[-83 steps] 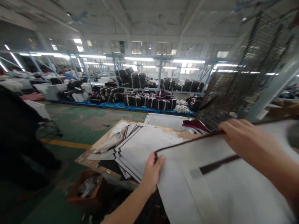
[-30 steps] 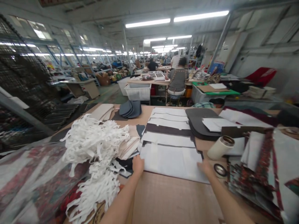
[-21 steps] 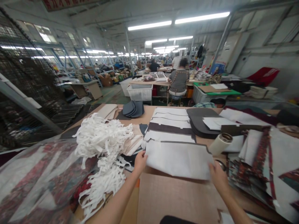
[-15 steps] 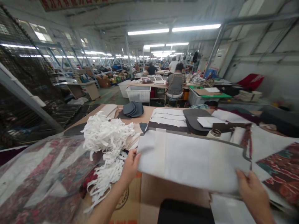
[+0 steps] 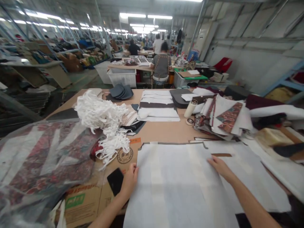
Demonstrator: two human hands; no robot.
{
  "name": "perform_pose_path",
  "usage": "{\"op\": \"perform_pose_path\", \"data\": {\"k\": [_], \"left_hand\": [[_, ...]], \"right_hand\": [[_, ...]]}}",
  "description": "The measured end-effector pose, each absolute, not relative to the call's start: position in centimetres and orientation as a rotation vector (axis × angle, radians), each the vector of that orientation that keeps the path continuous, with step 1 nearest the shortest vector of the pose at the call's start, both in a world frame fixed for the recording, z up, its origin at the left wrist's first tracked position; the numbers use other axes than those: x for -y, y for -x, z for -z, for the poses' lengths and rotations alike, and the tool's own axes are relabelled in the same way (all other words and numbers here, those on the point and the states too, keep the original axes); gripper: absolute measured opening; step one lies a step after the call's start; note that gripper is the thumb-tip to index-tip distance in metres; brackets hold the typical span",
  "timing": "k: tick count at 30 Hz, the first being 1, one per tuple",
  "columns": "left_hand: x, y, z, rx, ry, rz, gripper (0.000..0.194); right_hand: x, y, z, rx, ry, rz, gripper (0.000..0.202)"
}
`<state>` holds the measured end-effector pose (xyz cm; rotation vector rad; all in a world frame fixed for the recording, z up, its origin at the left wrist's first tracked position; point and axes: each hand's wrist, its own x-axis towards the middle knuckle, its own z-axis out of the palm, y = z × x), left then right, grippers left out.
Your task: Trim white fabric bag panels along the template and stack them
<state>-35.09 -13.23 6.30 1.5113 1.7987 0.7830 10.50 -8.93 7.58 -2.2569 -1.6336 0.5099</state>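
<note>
A large white-backed fabric panel point(image 5: 175, 183) with a dark strip along its far edge spreads in front of me. My left hand point(image 5: 130, 177) grips its left edge, thumb on top. On the opposite side my right hand point(image 5: 220, 167) pinches the right edge near the notched corner. Fingers of both hands are partly hidden under the panel. Just left of my left hand a black phone point(image 5: 115, 181) lies on a printed cardboard sheet point(image 5: 83, 202). Another white panel point(image 5: 256, 180) with dark edging lies beneath my right hand and forearm.
White fabric strips point(image 5: 99, 110) form a heap at left, beside a clear plastic bag point(image 5: 47, 158) of patterned fabric. Farther back are dark rounded pieces point(image 5: 121, 91), stacked white panels point(image 5: 158, 109), a cream flask point(image 5: 190, 108) and folded patterned fabric point(image 5: 225, 117). A person point(image 5: 161, 65) sits beyond the table.
The panel has come nearer to me and lower, and now shows much more of its length. Both hands moved with it, keeping their hold. My view has tilted down and turned right.
</note>
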Motion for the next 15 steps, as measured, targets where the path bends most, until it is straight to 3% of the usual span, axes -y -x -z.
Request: {"op": "perform_pose_path", "data": {"k": [5, 9, 15], "left_hand": [[13.4, 34.5, -1.9, -1.834, -1.889, -0.188, 0.022], [10.8, 30.1, -0.9, -1.856, -2.307, -0.245, 0.038], [4.7, 15.4, 2.8, -1.189, -2.609, -0.221, 0.034]], "right_hand": [[10.2, -7.8, -0.7, 1.546, 2.448, -0.666, 0.018], [9.3, -7.6, 0.9, 1.376, 2.422, -0.533, 0.028], [5.9, -7.8, 3.3, 1.375, 2.324, -0.453, 0.027]]}}
